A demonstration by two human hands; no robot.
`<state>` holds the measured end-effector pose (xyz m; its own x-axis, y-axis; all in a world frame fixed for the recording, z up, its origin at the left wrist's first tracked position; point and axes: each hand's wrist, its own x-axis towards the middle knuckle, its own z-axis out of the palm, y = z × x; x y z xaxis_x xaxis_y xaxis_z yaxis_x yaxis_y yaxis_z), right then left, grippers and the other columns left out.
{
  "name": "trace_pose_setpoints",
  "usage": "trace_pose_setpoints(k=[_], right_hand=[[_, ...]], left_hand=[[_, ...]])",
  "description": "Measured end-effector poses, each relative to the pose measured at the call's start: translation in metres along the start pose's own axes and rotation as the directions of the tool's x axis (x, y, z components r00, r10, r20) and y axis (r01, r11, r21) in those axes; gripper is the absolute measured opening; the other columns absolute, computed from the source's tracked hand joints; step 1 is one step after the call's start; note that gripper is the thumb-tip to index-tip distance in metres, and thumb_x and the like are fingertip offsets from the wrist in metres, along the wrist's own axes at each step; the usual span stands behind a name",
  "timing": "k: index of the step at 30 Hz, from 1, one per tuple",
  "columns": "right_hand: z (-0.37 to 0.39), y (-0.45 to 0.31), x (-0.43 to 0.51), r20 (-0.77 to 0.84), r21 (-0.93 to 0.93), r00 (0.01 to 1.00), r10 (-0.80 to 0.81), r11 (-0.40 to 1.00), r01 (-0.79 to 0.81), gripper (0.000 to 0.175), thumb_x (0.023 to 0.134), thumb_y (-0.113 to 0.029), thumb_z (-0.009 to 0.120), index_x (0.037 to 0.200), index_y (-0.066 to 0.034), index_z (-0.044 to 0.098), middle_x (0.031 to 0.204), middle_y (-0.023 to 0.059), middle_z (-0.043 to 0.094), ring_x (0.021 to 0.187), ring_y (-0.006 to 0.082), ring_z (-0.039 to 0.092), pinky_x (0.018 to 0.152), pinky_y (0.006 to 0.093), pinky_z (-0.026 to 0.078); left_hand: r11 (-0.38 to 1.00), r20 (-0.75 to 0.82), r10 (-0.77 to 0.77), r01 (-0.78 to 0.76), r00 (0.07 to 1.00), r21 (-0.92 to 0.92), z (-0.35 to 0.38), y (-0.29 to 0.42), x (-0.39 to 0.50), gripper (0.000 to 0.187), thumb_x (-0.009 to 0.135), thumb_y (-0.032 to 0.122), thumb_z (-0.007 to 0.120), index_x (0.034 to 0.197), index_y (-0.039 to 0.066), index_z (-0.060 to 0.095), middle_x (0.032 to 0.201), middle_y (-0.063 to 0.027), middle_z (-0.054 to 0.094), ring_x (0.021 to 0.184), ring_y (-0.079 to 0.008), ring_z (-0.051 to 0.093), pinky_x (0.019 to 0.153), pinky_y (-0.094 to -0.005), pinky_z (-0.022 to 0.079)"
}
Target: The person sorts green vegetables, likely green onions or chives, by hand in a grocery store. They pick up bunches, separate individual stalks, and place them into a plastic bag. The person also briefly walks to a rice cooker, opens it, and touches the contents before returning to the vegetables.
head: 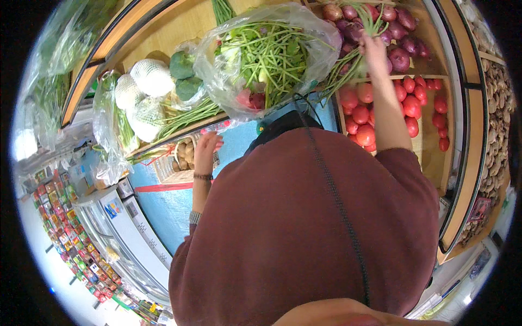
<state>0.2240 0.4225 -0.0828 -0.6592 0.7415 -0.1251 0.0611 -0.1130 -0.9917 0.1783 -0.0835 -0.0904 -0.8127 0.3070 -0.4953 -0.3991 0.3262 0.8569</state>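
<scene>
My right hand is closed around a bunch of thin green stalks, held above the red onions in the far right bin. Pale green ends stick out beyond my fist, and the rest trails down to the left. My left hand hangs at the front edge of the vegetable stand, near a wicker basket, with nothing visible in it. Between the hands, a large open clear plastic bag holds a tangle of green stems and a few reddish pieces.
Red tomatoes fill a bin below the onions. To the left lie broccoli heads, white net-wrapped produce and long green stalks. Brown round produce sits in the basket. A glass-topped white freezer stands at lower left.
</scene>
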Motion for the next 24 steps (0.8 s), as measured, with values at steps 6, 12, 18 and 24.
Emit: trace_pose_setpoints(k=[6, 12, 18, 24], right_hand=[[0.041, -0.115, -0.09, 0.286, -0.153, 0.957, -0.055, 0.983, 0.102, 0.021, 0.086, -0.017, 0.045, 0.1, -0.0042, 0.054, 0.062, -0.004, 0.043, 0.05, 0.0042, 0.036, 0.045, 0.0183, 0.027], [0.138, -0.106, -0.164, 0.781, -0.258, 0.619, -0.079, 0.862, 0.436, 0.028, 0.084, -0.023, 0.051, 0.103, -0.0024, 0.052, 0.069, 0.0157, 0.055, 0.061, 0.0255, 0.055, 0.058, 0.0346, 0.043], [0.174, -0.076, -0.173, 0.95, -0.176, 0.313, 0.011, 0.845, 0.505, 0.034, 0.081, -0.022, 0.055, 0.106, -0.0005, 0.052, 0.089, 0.0182, 0.058, 0.084, 0.0289, 0.057, 0.072, 0.0325, 0.044], [0.174, -0.102, -0.144, 0.809, -0.13, 0.528, -0.258, 0.797, 0.589, 0.021, 0.08, -0.009, 0.052, 0.099, -0.0027, 0.056, 0.096, 0.0085, 0.057, 0.087, 0.018, 0.054, 0.076, 0.0282, 0.041]], left_hand=[[0.971, 0.323, 0.23, -0.241, 0.918, -0.006, 0.052, 0.111, 0.018, 0.029, 0.089, 0.018, 0.046, 0.108, -0.003, 0.051, 0.096, -0.0095, 0.058, 0.083, -0.015, 0.057, 0.077, -0.0263, 0.044], [0.659, 0.192, 0.381, -0.12, 0.904, -0.743, 0.101, 0.186, 0.014, 0.037, 0.091, 0.027, 0.039, 0.118, 0.001, 0.041, 0.091, -0.0062, 0.056, 0.082, -0.0174, 0.053, 0.079, -0.0291, 0.043], [0.709, 0.26, 0.436, -0.151, 0.861, -0.689, 0.025, 0.187, 0.012, 0.032, 0.092, 0.027, 0.037, 0.108, 0.001, 0.046, 0.063, 0.0029, 0.036, 0.051, -0.0078, 0.034, 0.051, -0.0239, 0.035], [0.947, 0.362, 0.24, -0.136, 0.901, -0.29, -0.042, 0.177, -0.024, 0.029, 0.092, 0.026, 0.038, 0.097, 0.001, 0.052, 0.051, 0.0044, 0.032, 0.04, -0.004, 0.025, 0.037, -0.018, 0.023]])
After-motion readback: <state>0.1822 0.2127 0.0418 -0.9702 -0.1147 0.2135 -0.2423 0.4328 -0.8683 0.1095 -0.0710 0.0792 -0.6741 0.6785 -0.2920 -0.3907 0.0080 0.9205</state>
